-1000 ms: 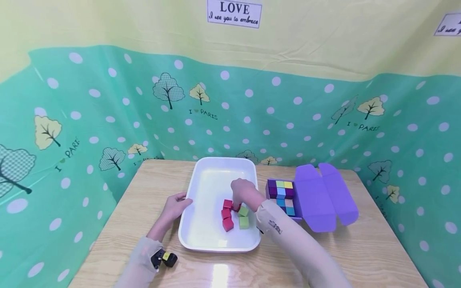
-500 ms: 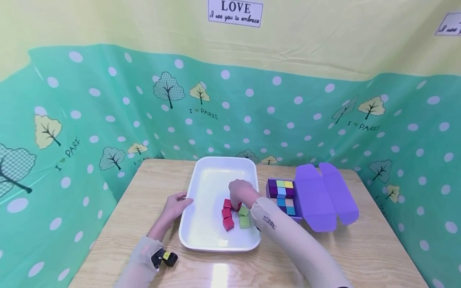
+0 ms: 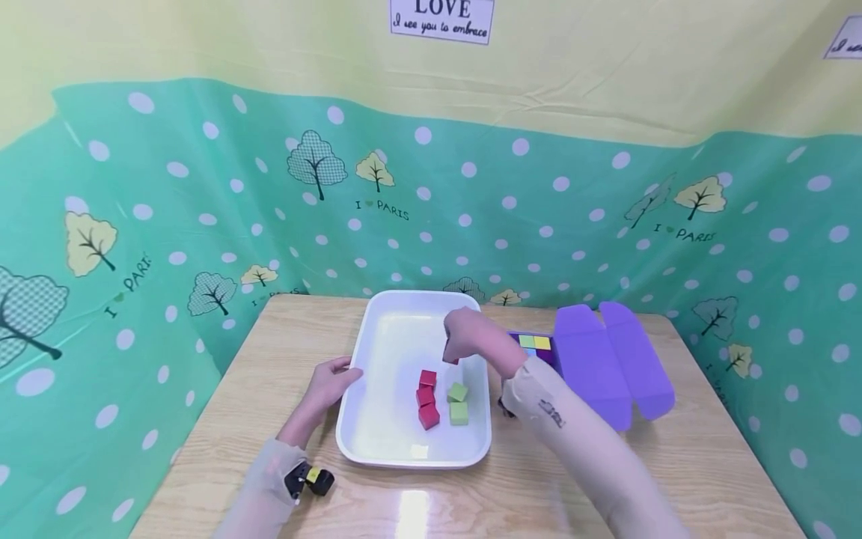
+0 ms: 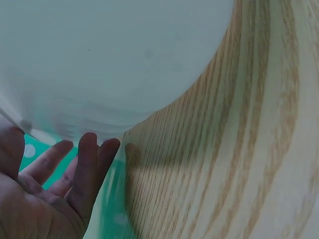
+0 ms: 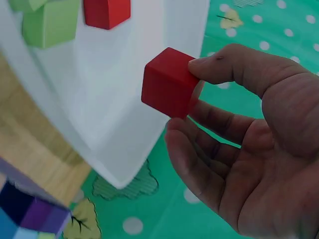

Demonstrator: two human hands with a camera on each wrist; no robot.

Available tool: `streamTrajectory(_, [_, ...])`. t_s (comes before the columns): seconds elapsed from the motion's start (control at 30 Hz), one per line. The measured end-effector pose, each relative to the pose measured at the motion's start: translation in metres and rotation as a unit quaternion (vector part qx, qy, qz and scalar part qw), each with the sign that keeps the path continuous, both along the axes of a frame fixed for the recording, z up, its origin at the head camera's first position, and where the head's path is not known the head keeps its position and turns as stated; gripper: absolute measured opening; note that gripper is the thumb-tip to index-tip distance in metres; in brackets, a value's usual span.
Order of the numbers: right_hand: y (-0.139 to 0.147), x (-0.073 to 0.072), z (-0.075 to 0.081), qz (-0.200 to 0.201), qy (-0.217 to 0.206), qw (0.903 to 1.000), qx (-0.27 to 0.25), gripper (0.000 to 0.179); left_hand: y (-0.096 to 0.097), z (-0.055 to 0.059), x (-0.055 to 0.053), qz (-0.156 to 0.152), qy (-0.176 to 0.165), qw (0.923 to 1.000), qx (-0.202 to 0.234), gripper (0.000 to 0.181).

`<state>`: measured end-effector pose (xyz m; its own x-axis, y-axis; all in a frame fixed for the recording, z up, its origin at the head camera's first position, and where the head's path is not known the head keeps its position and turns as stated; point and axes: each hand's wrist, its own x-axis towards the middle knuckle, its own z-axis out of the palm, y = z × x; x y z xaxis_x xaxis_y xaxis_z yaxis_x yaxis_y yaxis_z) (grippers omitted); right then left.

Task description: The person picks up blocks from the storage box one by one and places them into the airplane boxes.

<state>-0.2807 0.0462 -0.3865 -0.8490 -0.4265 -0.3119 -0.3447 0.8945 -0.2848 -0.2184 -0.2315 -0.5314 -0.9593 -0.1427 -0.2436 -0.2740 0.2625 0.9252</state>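
Note:
My left hand (image 3: 330,385) holds the left side of a white plastic tray (image 3: 384,442), thumb over the rim and fingers against the outer wall. In the left wrist view the fingers (image 4: 87,164) touch the wall from outside. Above the tray's right side, my right hand (image 3: 468,335) pinches a red cube (image 5: 167,82) between thumb and fingers, lifted off the tray floor. In the head view that cube is almost hidden by the hand. Inside the tray lie a short row of red cubes (image 3: 426,397) and two green cubes (image 3: 459,413).
Right of the tray stands a purple box (image 3: 592,367) with its lid flaps folded open to the right. Coloured cubes (image 3: 534,342) fill it, partly hidden by my right forearm. A patterned cloth (image 3: 404,187) hangs behind the wooden table (image 3: 296,322).
My right hand has risen from among the tray's cubes with a red cube and moved toward the right rim. The left hand keeps its hold on the tray.

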Motion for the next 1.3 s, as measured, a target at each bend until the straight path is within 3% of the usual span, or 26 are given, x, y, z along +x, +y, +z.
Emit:
streamTrajectory(0.1, [0.018,0.004,0.013,0.011,0.026,0.9992,-0.03,0.021,0.0,0.001,0.001,0.0,0.002,1.0,0.0,0.052])
streamTrajectory(0.23, [0.046,0.008,0.018,0.024,0.059,0.9965,-0.055,0.021,-0.001,0.001,0.003,0.005,-0.001,1.0,-0.007,0.052])
streamTrajectory(0.5, [0.1,0.011,0.007,0.002,0.063,0.9966,-0.053,0.017,0.0,0.0,0.004,0.006,-0.004,1.0,0.0,0.054])
streamTrajectory(0.6, [0.112,0.013,0.001,0.016,0.075,0.9961,-0.044,0.018,-0.001,0.0,0.005,0.003,-0.004,1.0,0.003,0.054])
streamTrajectory(0.73, [0.121,0.014,-0.008,0.027,0.084,0.9953,-0.04,0.018,-0.002,0.0,0.005,0.003,-0.001,1.0,0.006,0.053])
streamTrajectory(0.97, [0.126,0.012,-0.022,-0.004,0.065,0.9979,-0.006,0.017,-0.002,-0.004,0.004,0.002,-0.001,1.0,0.005,0.054])
streamTrajectory(1.3, [0.125,0.009,-0.038,-0.011,0.058,0.998,0.024,0.015,-0.001,-0.006,0.001,0.001,0.006,0.9999,0.015,0.052])
